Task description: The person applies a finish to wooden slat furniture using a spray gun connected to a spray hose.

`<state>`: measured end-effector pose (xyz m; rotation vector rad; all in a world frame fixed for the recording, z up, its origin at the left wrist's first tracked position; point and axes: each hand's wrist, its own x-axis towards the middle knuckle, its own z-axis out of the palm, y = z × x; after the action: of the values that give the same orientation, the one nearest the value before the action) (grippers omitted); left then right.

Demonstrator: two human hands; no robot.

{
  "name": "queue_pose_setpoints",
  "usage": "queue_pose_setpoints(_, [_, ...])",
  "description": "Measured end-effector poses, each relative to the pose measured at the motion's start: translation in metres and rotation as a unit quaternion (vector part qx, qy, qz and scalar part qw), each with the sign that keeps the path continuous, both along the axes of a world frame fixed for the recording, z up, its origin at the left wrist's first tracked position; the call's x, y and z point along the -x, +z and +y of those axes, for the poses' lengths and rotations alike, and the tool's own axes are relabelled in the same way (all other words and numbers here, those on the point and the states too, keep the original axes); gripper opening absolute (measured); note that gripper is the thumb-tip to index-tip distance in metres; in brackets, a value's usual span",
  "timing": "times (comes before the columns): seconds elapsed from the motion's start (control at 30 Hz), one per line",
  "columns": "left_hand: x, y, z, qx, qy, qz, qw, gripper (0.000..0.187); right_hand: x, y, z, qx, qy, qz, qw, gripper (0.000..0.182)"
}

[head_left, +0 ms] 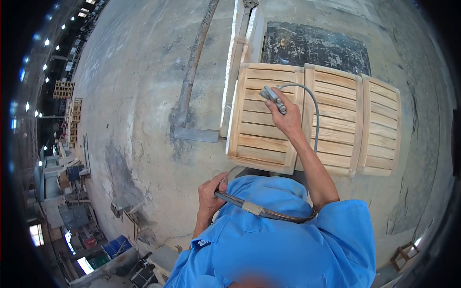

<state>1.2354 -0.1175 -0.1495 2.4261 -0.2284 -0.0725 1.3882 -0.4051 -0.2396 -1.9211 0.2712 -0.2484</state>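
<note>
My right hand (287,115) is closed around a small grey metal air tool (273,99), held over the leftmost slatted wooden panel (261,129). From the tool a thin grey hose (316,113) arcs to the right and passes behind my forearm. Near my waist, my left hand (211,193) is curled around a thicker dark hose (281,215), which crosses my blue shirt and has a band of pale tape on it. Two more slatted panels, a middle one (332,137) and a right one (382,129), lie side by side with the first.
A dark scuffed board (317,45) lies beyond the panels. Left of them, a rusty metal bar (194,62) ends in a flat foot (196,135) on the concrete floor. Stacked pallets (64,89), a blue drum (116,246) and workshop clutter line the far left; a small wooden stool (403,257) stands lower right.
</note>
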Motion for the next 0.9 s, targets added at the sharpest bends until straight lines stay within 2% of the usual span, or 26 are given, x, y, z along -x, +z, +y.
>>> queue_pose_setpoints(0.1, [-0.023,-0.004,0.046,0.015,-0.035,0.003,0.999,0.020,0.000,-0.004,0.015,-0.006,-0.076,-0.028,0.997,0.047])
queue_pose_setpoints(0.23, [-0.050,-0.010,0.075,0.020,-0.077,0.027,0.996,0.020,0.033,0.000,0.003,-0.009,-0.161,-0.001,0.987,0.044])
queue_pose_setpoints(0.33, [-0.067,-0.012,0.079,0.039,-0.122,0.034,0.991,0.020,0.065,0.010,-0.004,0.021,-0.240,0.006,0.970,0.043])
queue_pose_setpoints(0.4, [-0.074,-0.012,0.077,0.050,-0.144,0.044,0.987,0.020,0.082,0.013,-0.002,0.102,-0.275,-0.029,0.956,0.044])
queue_pose_setpoints(0.53, [-0.078,-0.012,0.083,0.055,-0.161,0.042,0.985,0.021,0.102,0.014,0.021,0.087,-0.255,0.000,0.963,0.045])
queue_pose_setpoints(0.7, [-0.072,-0.017,0.098,0.053,-0.150,0.028,0.987,0.022,0.121,0.005,0.037,0.074,-0.247,-0.036,0.965,0.046])
queue_pose_setpoints(0.8, [-0.069,-0.018,0.100,0.063,-0.153,0.036,0.986,0.021,0.126,0.013,0.044,0.071,-0.271,0.006,0.960,0.046])
queue_pose_setpoints(0.87, [-0.069,-0.014,0.100,0.056,-0.160,0.054,0.984,0.021,0.124,0.018,0.057,0.057,-0.247,0.054,0.966,0.046])
queue_pose_setpoints(0.9, [-0.069,-0.015,0.100,0.053,-0.161,0.054,0.984,0.021,0.121,0.019,0.067,0.094,-0.222,-0.033,0.970,0.047])
